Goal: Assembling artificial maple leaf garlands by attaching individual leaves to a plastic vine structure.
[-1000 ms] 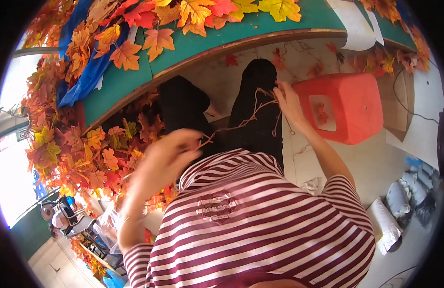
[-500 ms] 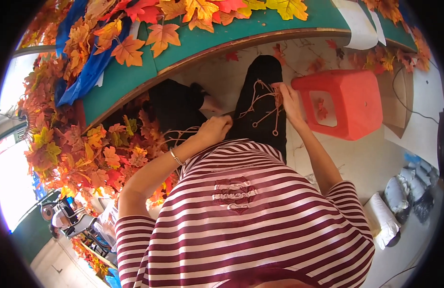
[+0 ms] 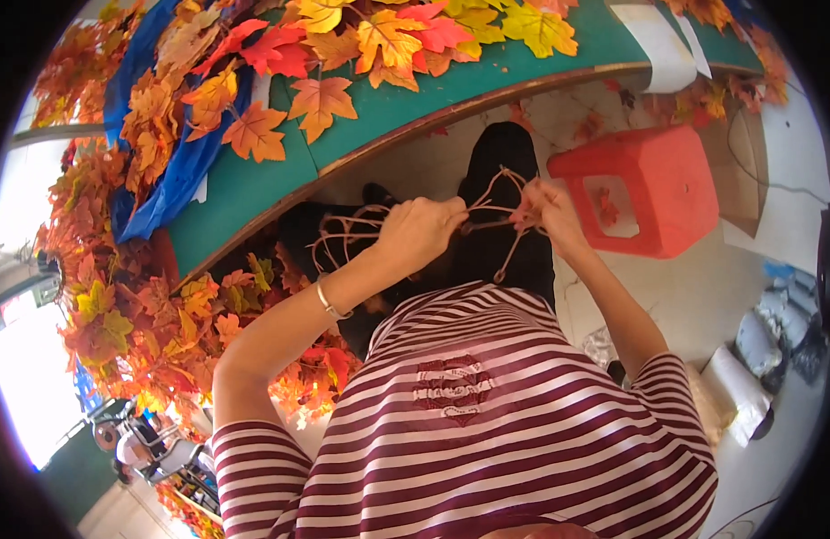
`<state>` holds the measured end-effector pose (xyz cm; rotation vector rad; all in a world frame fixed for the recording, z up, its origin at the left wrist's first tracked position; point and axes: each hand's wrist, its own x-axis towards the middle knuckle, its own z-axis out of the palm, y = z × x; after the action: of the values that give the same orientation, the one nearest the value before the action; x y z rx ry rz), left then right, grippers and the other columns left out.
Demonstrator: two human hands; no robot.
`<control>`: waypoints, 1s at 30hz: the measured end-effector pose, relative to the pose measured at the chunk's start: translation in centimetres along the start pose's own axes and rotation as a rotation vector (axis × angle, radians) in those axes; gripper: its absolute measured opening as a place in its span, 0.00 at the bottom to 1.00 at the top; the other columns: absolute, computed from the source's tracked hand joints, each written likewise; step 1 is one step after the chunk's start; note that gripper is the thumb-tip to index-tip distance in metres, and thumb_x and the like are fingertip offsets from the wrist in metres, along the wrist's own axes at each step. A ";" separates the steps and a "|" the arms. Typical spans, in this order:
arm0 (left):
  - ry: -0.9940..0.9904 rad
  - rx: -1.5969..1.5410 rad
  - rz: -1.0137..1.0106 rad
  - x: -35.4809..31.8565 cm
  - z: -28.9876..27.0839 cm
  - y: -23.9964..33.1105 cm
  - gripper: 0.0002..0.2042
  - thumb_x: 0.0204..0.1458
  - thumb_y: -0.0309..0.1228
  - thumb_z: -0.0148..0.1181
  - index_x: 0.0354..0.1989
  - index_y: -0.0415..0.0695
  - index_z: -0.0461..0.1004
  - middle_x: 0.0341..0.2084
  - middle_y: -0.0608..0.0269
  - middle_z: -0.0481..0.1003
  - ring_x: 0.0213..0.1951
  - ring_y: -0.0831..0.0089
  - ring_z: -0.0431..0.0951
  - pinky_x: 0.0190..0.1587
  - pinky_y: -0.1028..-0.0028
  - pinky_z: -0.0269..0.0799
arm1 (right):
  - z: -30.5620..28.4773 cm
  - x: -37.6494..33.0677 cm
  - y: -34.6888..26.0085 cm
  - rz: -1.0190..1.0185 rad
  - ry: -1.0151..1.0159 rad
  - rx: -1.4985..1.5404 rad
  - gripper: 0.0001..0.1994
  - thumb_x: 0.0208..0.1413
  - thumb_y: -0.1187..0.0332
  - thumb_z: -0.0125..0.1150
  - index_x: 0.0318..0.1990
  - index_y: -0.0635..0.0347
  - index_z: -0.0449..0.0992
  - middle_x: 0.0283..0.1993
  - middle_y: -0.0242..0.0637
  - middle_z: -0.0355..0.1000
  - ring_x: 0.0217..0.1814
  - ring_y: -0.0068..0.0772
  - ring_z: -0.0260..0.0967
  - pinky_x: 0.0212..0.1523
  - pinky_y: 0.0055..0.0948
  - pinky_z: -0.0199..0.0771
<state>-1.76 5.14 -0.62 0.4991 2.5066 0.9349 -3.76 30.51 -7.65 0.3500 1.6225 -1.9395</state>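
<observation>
Above my lap, my left hand (image 3: 419, 235) is closed around a bundle of thin brown branching stems (image 3: 352, 218), whose looping ends fan out to its left. The stems run on to the right between my two hands. My right hand (image 3: 551, 216) pinches their branched end, where thin forks stick up and one hangs down. A small reddish piece shows at the right fingertips; I cannot make out what it is.
Orange, red and yellow artificial maple leaves (image 3: 321, 105) lie on the green table (image 3: 262, 189) ahead, beside blue plastic sheeting (image 3: 168, 193). More leaf garlands (image 3: 181, 314) are heaped at the left. A red plastic stool (image 3: 680, 193) stands at the right, and grey bags (image 3: 765, 341) lie farther right.
My left hand has moved right and slightly up with the stems. The right hand has shifted a little right and down, so its fingers now close on the stems nearer the left hand.
</observation>
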 end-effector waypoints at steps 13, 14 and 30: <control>0.220 0.138 0.300 -3.1 -0.1 4.0 0.07 0.52 0.30 0.58 0.27 0.43 0.66 0.15 0.52 0.71 0.20 0.51 0.74 0.18 0.59 0.66 | -0.3 5.7 -0.6 -0.143 -0.100 -0.421 0.13 0.63 0.64 0.49 0.26 0.57 0.71 0.19 0.25 0.62 0.24 0.20 0.64 0.25 0.22 0.66; 0.192 0.126 0.282 -3.1 -0.7 3.7 0.09 0.53 0.31 0.58 0.27 0.41 0.65 0.16 0.51 0.72 0.22 0.50 0.74 0.19 0.59 0.66 | -0.4 4.1 -2.5 -0.060 -0.136 -0.311 0.12 0.62 0.64 0.50 0.28 0.58 0.73 0.21 0.25 0.64 0.24 0.18 0.64 0.25 0.21 0.66; -0.070 0.055 0.186 -1.3 2.7 4.4 0.09 0.57 0.37 0.53 0.32 0.44 0.70 0.22 0.52 0.76 0.27 0.51 0.77 0.30 0.55 0.71 | -1.4 5.3 0.6 -0.400 0.319 -1.459 0.08 0.51 0.63 0.61 0.29 0.58 0.75 0.27 0.53 0.73 0.32 0.56 0.74 0.31 0.50 0.73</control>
<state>1.46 9.11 0.80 0.7803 2.4593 0.9007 -7.86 30.39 -11.29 -0.3075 2.9397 -0.4594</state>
